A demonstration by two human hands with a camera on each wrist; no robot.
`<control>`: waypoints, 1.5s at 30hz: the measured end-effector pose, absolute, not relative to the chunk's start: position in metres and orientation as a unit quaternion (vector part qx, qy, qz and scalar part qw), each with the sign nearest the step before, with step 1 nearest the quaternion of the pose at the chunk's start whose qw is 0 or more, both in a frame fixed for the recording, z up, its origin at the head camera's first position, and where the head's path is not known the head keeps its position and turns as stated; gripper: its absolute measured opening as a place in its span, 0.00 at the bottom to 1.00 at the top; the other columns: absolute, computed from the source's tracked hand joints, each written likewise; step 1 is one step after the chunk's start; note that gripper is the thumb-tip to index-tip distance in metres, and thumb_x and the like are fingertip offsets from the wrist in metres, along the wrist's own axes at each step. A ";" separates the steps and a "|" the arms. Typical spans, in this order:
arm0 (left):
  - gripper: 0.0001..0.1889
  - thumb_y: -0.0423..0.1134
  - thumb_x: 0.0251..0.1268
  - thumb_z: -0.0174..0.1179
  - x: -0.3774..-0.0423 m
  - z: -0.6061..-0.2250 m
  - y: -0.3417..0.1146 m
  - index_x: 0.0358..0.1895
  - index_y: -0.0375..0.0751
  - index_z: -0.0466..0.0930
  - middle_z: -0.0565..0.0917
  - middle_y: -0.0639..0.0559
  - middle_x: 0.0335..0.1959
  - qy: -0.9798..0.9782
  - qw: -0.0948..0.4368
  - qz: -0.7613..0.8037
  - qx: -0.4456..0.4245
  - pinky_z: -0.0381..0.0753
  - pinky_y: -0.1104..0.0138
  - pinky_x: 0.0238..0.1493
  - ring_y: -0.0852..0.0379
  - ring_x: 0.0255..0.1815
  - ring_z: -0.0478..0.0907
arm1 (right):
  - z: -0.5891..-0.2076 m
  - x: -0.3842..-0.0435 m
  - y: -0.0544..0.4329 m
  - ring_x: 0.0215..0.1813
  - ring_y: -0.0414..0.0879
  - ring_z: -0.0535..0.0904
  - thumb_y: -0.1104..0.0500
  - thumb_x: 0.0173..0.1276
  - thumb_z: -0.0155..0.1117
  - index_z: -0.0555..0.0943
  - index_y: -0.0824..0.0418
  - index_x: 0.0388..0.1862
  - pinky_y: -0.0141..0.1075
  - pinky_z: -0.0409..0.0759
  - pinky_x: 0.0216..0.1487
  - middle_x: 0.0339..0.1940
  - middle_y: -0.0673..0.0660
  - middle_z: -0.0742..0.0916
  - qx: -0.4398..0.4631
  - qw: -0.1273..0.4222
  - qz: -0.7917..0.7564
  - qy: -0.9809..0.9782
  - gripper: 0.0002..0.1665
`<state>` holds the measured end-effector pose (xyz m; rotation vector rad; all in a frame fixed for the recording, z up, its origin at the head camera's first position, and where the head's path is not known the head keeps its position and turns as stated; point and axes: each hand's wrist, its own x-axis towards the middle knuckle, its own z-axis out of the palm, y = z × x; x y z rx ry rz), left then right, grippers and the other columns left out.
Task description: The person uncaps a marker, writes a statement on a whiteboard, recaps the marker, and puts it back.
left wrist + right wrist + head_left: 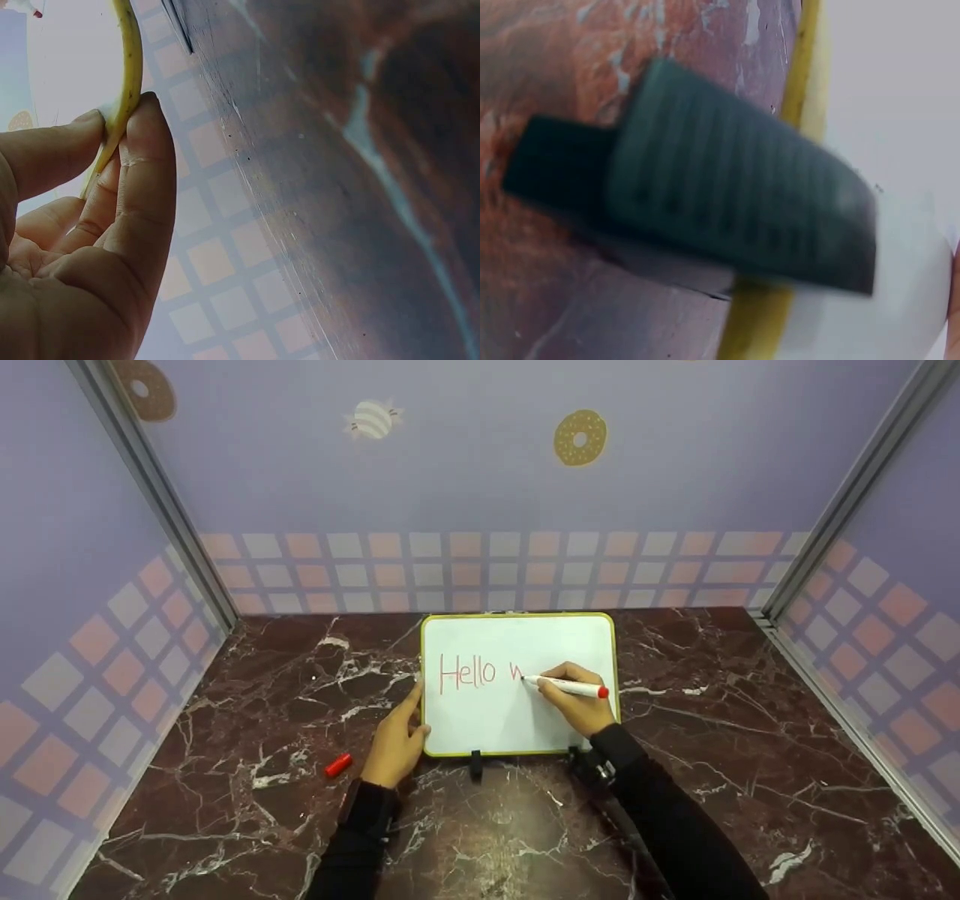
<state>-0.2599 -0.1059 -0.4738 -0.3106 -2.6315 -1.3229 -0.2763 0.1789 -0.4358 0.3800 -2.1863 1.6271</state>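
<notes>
Whiteboard [480, 724], yellow-rimmed, "Hello" in red, stands on the marbled table [225, 750] before us, seemingly propped by black feet [476, 765], its tilt hard to judge. Our left hand [394, 742] pinches its side rim between thumb and fingers; our right hand [583, 711] pinches a marker [574, 688]. We judge it light, stiff, slick-faced: best held by the rim.

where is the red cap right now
In the head view, the red cap lies on the marbled table, just left of the left hand.
</notes>
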 end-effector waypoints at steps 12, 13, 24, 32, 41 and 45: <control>0.39 0.27 0.64 0.59 -0.260 -0.472 -0.106 0.77 0.48 0.57 0.81 0.39 0.48 -0.891 0.075 -0.439 -0.091 0.80 0.58 0.42 0.48 0.41 0.82 | -0.431 -0.281 0.179 0.25 0.34 0.76 0.71 0.61 0.67 0.83 0.73 0.32 0.25 0.72 0.28 0.29 0.68 0.87 0.129 0.197 0.585 -0.776 0.03; 0.39 0.27 0.64 0.59 -0.260 -0.472 -0.106 0.77 0.48 0.57 0.81 0.39 0.48 -0.890 0.075 -0.440 -0.092 0.80 0.58 0.41 0.48 0.40 0.82 | -0.430 -0.282 0.179 0.25 0.34 0.76 0.71 0.61 0.67 0.84 0.73 0.32 0.25 0.72 0.28 0.29 0.68 0.87 0.127 0.198 0.585 -0.776 0.03; 0.39 0.26 0.63 0.59 -0.261 -0.472 -0.106 0.77 0.49 0.57 0.81 0.39 0.48 -0.889 0.078 -0.442 -0.095 0.80 0.58 0.42 0.49 0.40 0.80 | -0.424 -0.288 0.179 0.26 0.33 0.77 0.72 0.60 0.66 0.83 0.74 0.32 0.24 0.73 0.30 0.28 0.65 0.88 0.114 0.209 0.586 -0.775 0.03; 0.39 0.26 0.63 0.59 -0.261 -0.472 -0.105 0.77 0.49 0.57 0.81 0.39 0.48 -0.890 0.080 -0.438 -0.095 0.79 0.59 0.42 0.49 0.40 0.80 | -0.421 -0.290 0.179 0.27 0.33 0.78 0.71 0.60 0.66 0.82 0.76 0.31 0.24 0.74 0.30 0.29 0.67 0.87 0.118 0.212 0.590 -0.770 0.05; 0.39 0.26 0.62 0.60 -0.262 -0.474 -0.106 0.77 0.48 0.58 0.81 0.41 0.43 -0.889 0.097 -0.434 -0.108 0.78 0.59 0.41 0.50 0.38 0.80 | -0.421 -0.289 0.179 0.28 0.33 0.80 0.71 0.61 0.66 0.82 0.76 0.33 0.24 0.76 0.31 0.30 0.68 0.87 0.117 0.206 0.591 -0.771 0.05; 0.39 0.26 0.62 0.60 -0.262 -0.475 -0.107 0.77 0.47 0.58 0.81 0.41 0.43 -0.888 0.097 -0.436 -0.107 0.79 0.59 0.41 0.50 0.38 0.80 | -0.421 -0.289 0.180 0.28 0.33 0.79 0.71 0.61 0.67 0.82 0.76 0.32 0.24 0.75 0.31 0.29 0.67 0.88 0.122 0.207 0.586 -0.774 0.05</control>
